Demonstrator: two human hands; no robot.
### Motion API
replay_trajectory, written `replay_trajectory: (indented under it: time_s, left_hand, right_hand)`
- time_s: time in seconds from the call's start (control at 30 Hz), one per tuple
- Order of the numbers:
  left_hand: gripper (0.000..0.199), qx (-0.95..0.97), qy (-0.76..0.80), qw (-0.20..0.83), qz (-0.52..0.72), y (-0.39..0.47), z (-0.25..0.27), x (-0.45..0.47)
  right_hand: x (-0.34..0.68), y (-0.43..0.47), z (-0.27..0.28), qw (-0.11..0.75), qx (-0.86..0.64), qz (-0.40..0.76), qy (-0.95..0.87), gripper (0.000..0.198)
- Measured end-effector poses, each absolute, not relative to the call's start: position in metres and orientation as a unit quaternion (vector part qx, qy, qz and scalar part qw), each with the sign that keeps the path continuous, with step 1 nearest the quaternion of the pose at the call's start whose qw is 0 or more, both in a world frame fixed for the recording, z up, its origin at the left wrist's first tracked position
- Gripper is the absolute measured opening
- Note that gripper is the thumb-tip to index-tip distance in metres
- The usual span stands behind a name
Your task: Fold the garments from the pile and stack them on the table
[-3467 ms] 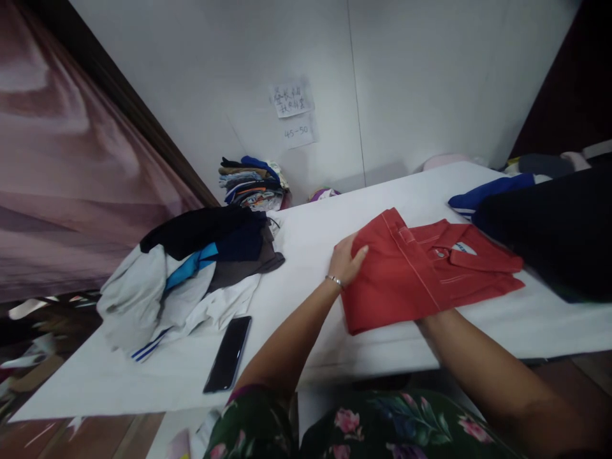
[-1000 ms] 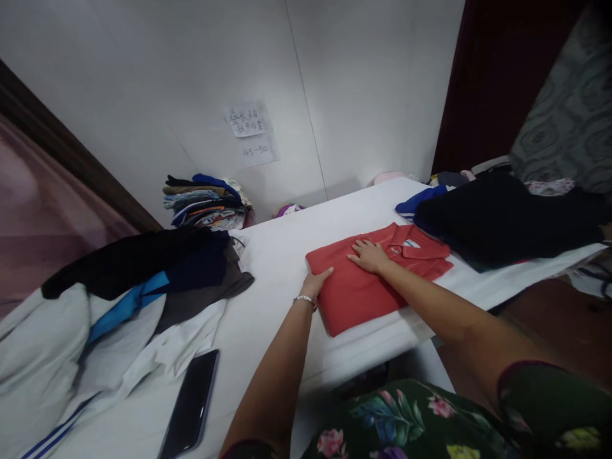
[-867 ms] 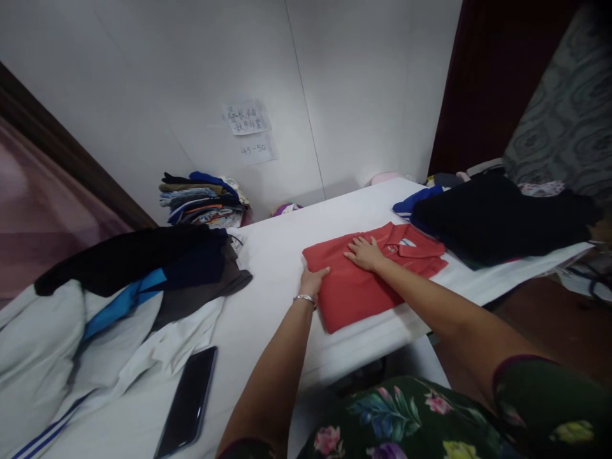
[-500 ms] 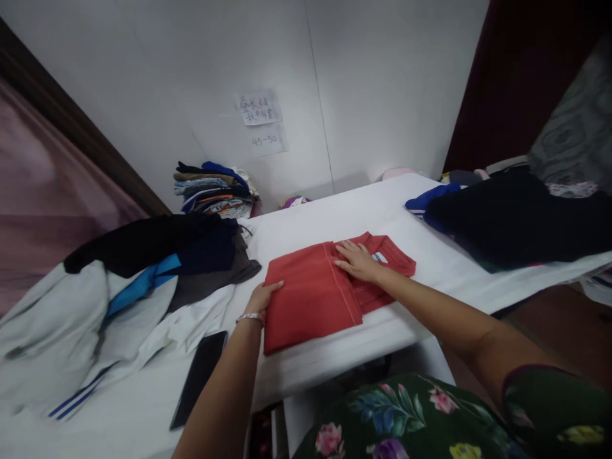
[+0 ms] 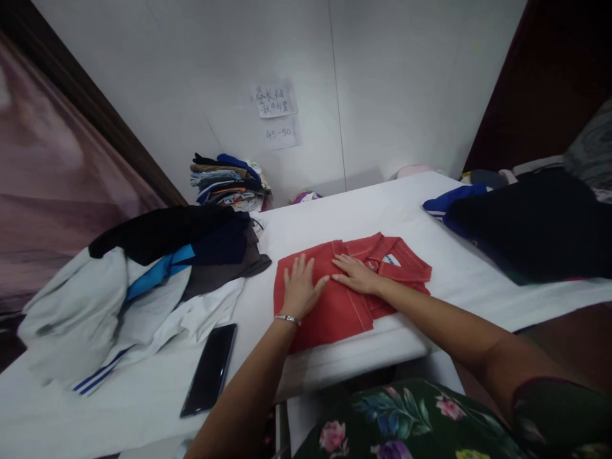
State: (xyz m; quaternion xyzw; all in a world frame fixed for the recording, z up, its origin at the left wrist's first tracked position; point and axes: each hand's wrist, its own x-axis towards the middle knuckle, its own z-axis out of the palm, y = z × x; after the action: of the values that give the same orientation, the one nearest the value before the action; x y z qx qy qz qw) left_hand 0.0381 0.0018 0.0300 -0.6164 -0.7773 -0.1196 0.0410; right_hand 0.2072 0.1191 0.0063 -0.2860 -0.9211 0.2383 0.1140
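A folded red shirt (image 5: 325, 312) lies on the white-covered table (image 5: 335, 217), its collar and a small label toward the right. My left hand (image 5: 302, 287) rests on the shirt's left part with its fingers spread. Flat on the shirt near the folded edge, my right hand (image 5: 356, 274) has its fingers stretched out, pointing left. The two thumbs are close to each other. Neither hand grips anything.
Loose clothes in grey, white, blue and black (image 5: 86, 319) lie to the left. A black phone (image 5: 209, 370) is by my left forearm. A clothes stack (image 5: 229, 182) stands against the wall. Dark garments (image 5: 535, 223) cover the table's right side.
My left hand has moved from the shirt's left edge onto its top and spread out. The right hand stays on the shirt. The whole view has shifted slightly.
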Motion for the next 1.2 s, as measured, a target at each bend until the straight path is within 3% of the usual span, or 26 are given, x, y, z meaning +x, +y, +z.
replay_trajectory:
  time_s: [0.1, 0.3, 0.53, 0.8, 0.93, 1.07, 1.2]
  left_hand:
    - [0.064, -0.651, -0.756, 0.033, -0.056, 0.007, 0.014, 0.056]
    - [0.067, -0.654, -0.753, 0.054, -0.044, 0.006, 0.003, 0.058]
    - [0.067, -0.652, -0.755, 0.052, -0.047, 0.005, 0.003, 0.058]
    - [0.066, -0.653, -0.753, 0.053, -0.060, 0.004, 0.002, 0.057]
    - [0.067, -0.650, -0.756, 0.048, -0.060, 0.004, 0.003, 0.058]
    - [0.068, -0.650, -0.756, 0.047, -0.058, 0.005, 0.003, 0.059]
    - [0.068, -0.649, -0.757, 0.046, -0.054, 0.005, 0.002, 0.059]
  right_hand:
    - [0.207, 0.131, 0.018, 0.131, -0.309, 0.240, -0.911, 0.065]
    - [0.171, 0.148, 0.034, 0.155, -0.279, 0.151, -0.936, 0.064]
    - [0.140, 0.176, 0.014, 0.003, -0.313, 0.227, -0.922, 0.065]
    - [0.155, 0.189, 0.009, 0.023, -0.312, 0.251, -0.916, 0.071]
    - [0.203, 0.211, 0.003, 0.077, -0.370, 0.165, -0.911, 0.065]
    - [0.261, 0.230, -0.017, 0.057, -0.415, 0.067, -0.905, 0.061]
    - [0.281, 0.237, -0.028, 0.043, -0.421, 0.046, -0.905, 0.061]
